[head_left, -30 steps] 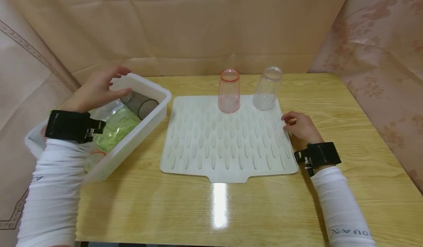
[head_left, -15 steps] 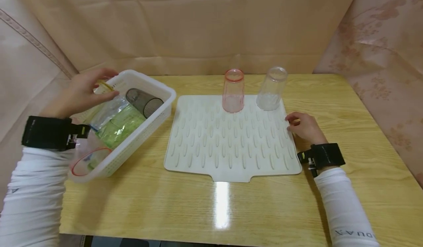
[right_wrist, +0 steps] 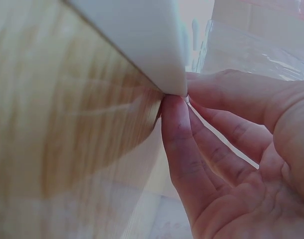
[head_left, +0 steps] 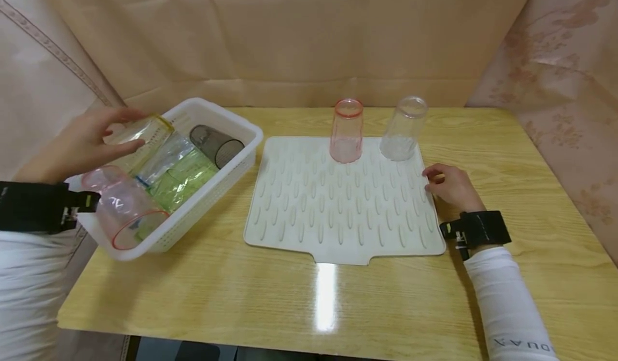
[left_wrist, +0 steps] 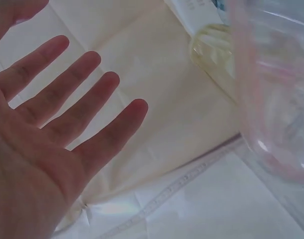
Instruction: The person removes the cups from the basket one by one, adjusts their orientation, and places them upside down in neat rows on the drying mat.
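Note:
My left hand (head_left: 92,141) hovers at the left side of a white plastic basket (head_left: 212,193), fingers spread and holding nothing. Right by its fingers a yellowish tumbler (head_left: 149,135) leans on the basket's far rim. A pink tumbler (head_left: 127,211) lies below the hand, its red-edged mouth toward the front; it looms large in the left wrist view. At the right edge of a white ridged draining mat (head_left: 333,205), my right hand (head_left: 454,186) pinches the border between thumb and fingertips. On the mat's back edge stand a pink tumbler (head_left: 346,135) and a clear tumbler (head_left: 403,133), wider end down.
Also in the basket lie a green tumbler (head_left: 183,181), a clear blue-edged tumbler (head_left: 166,157) and a dark grey tumbler (head_left: 217,145). A beige cloth (head_left: 289,39) hangs behind the wooden table (head_left: 260,302). Patterned cloth (head_left: 574,82) covers the right side.
My left hand has drawn back left from above the basket, uncovering the yellowish and pink tumblers. The yellowish tumbler now leans on the far rim. The right hand has stayed at the mat's edge.

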Demonstrator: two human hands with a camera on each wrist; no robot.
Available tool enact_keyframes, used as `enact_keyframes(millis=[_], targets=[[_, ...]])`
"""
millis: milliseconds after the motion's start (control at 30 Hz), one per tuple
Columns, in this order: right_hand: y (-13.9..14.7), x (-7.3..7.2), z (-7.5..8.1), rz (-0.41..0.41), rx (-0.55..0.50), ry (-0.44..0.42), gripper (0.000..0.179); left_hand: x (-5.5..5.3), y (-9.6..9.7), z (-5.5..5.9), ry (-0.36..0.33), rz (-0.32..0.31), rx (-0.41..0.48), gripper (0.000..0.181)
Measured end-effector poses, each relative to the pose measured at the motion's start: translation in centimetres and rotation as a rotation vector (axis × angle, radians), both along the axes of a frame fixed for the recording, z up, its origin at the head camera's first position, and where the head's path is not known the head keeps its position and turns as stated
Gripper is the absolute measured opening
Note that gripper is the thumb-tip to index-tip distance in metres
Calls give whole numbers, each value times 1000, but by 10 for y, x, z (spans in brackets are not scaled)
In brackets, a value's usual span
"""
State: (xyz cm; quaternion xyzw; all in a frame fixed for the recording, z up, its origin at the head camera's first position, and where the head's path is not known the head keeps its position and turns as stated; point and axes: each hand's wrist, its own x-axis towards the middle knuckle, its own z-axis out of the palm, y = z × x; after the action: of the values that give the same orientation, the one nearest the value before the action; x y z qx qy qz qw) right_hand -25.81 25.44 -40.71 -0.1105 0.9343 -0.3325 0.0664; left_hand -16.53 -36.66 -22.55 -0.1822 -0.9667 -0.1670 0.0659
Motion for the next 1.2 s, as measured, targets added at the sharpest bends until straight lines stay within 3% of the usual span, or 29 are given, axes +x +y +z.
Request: enact_keyframes(millis=[233,500,833,1033,1200], targets=[[0,1,0,5,-2,1,33,11,-21,-4,-54,82,-46,43],[-1,3,1,-3,-5,0,33,18,-50,-11,-261,198,-117,50],[-2,3,-1,-5,2,18,31,21,-70,-23,-398,254,-143,49],[-2,4,-2,-2,10,14,31,18,-72,-26,-405,274,-160,53],[-2,3,-2,-3,18,18,32,17,-65,-26,-338,265,-211,50]])
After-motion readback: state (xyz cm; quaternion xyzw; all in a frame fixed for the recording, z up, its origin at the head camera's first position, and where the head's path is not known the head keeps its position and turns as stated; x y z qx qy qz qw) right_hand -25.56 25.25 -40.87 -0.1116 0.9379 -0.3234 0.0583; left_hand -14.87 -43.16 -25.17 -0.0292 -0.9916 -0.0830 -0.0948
